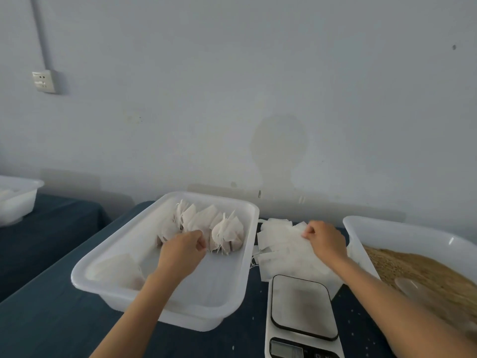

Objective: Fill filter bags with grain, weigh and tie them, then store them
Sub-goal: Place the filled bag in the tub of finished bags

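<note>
Judging from the head view, the only one there was, the work stood somewhere in the middle of a batch. A white tray (165, 257) on the dark cloth (51, 321) held a row of tied bags (206, 226) along its far side, necks gathered and strings trailing, and another bag or two lay flat in its near left corner (116, 270). Those looked filled, weighed, tied and stored.

The left hand (183, 251) was over the tray with its fingers curled at the row, seemingly pinching or just touching a bag near the front; whether it truly held one could not be told. The right hand (325, 239) reached to a loose heap of empty bags (281, 244) between the tray and the grain tub, fingers curled and pinching the top sheet at its far edge, which suggested the next bag was being taken up.

A scale (302, 308) sat in front of that heap with nothing on its plate. The tub (402, 231) at the right still held plenty of grain (423, 267), with a pale scoop (410, 285) lying in it. Many empty bags remained, so much filling, weighing and tying was probably left. A second tray (15, 200) stood far left on another table, contents unclear.
</note>
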`<state>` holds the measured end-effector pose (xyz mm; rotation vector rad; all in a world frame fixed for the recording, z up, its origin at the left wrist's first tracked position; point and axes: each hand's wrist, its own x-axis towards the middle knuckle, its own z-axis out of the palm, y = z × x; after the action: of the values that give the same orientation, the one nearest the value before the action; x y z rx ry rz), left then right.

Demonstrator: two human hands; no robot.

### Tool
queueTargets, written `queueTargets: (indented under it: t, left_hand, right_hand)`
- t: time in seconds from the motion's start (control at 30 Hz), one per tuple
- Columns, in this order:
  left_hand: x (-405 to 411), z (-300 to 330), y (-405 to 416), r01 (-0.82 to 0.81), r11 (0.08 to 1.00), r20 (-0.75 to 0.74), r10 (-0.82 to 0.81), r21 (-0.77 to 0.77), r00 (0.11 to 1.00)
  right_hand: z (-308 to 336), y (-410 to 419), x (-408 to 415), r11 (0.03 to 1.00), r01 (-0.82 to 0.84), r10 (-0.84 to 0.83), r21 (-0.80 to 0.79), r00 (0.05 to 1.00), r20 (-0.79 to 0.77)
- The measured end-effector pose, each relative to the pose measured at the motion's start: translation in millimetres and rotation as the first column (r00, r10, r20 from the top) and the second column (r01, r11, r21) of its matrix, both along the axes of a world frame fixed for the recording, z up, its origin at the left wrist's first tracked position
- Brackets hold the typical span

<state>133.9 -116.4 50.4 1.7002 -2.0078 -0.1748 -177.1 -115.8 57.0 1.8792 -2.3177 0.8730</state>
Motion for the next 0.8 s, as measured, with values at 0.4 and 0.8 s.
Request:
queueTargets:
  t: [0.4, 0.8]
  left_hand:
    - [-198.7, 44.6, 66.5, 0.672, 0.739, -0.797, -0.375, 0.052, 0.473]
    - [-310.6, 14.5, 98.3, 0.757, 0.65, -0.873, -0.334, 0.059, 0.356]
  right_hand:
    - [54.9, 115.1, -47.9, 0.96, -0.16, 0.202, -0.228, 0.964, 0.172]
    - [4.3, 171.1, -114.5, 0.965, -0.11, 0.161, -0.24, 0.966, 0.202]
